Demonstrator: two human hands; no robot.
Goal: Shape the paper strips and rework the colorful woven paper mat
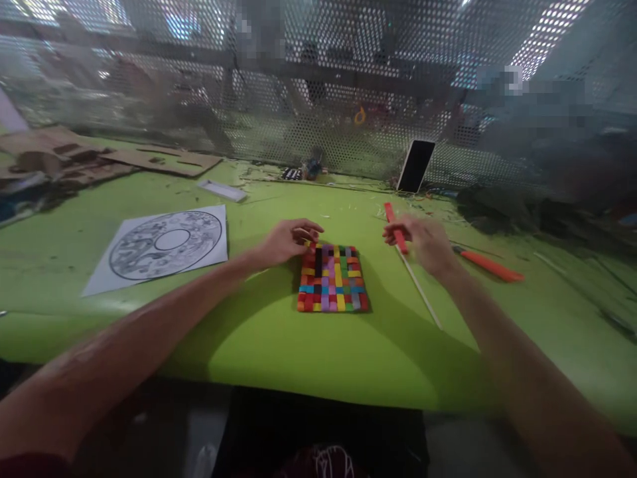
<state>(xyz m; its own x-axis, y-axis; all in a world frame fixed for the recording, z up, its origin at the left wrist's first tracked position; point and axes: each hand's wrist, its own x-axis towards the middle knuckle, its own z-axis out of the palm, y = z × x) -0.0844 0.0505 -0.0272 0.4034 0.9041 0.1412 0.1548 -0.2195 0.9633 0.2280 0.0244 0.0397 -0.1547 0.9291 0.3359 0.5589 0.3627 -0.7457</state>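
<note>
A small square mat (331, 279) woven from strips of many colours lies flat in front of me. My left hand (291, 240) rests at its far left corner, fingers loosely bent and apart, the lower ones touching or very near the edge. To the right of the mat, my right hand (418, 239), slightly blurred, has its fingers closed around a flat red strip (389, 214) whose two ends stick out. A thin pale stick (421, 292) lies on the table just below that hand. An orange-handled tool (490, 265) lies to its right.
On the green table (279, 358), a printed sheet with a ring drawing (169, 242) lies left. Behind are cardboard pieces (164, 159), a shallow white tray (222, 191) and a phone (417, 166) leaning on a perforated metal screen (323, 133). Scraps litter the back edge.
</note>
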